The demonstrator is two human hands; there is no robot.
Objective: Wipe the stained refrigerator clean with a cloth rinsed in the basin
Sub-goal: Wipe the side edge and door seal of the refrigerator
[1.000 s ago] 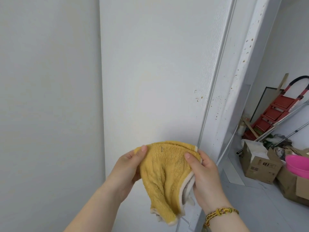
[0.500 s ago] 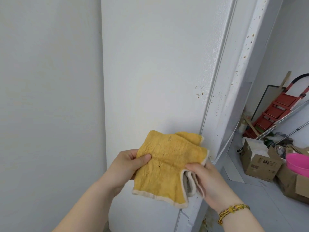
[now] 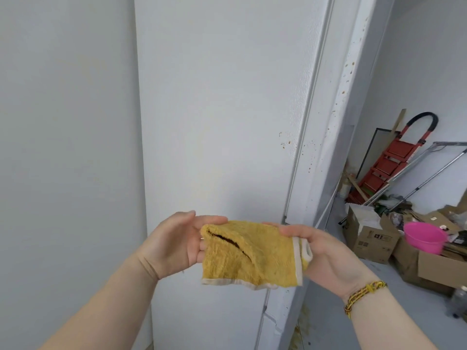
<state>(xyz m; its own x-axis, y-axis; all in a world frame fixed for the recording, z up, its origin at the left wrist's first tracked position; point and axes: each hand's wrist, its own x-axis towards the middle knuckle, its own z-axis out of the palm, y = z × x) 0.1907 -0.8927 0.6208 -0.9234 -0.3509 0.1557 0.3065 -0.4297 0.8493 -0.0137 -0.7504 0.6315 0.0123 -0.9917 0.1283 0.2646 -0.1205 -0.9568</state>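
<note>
- The white refrigerator (image 3: 214,109) stands straight ahead, its broad side facing us and its front edge running down on the right.
- A plain pale wall (image 3: 63,122) fills the left, just beside the refrigerator.
- A red step ladder (image 3: 394,162) leans against the far wall on the right, with metal poles tilted across it.
- Cardboard boxes (image 3: 369,238) sit on the floor below the ladder.
- The yellow cloth (image 3: 252,256), white-edged and folded with a dark crease, is held out in the air in front of the refrigerator's lower side, not touching it.
- The left hand (image 3: 177,238) pinches the cloth's left edge, thumb on top.
- The right hand (image 3: 326,251) grips the cloth's right edge, thumb over it.
- The pink basin (image 3: 424,237) rests among the boxes, well apart from the cloth.
- Brownish stains (image 3: 285,142) speckle the refrigerator near its front edge, above the cloth.
- A yellow braided bracelet (image 3: 364,294) circles the right wrist.
</note>
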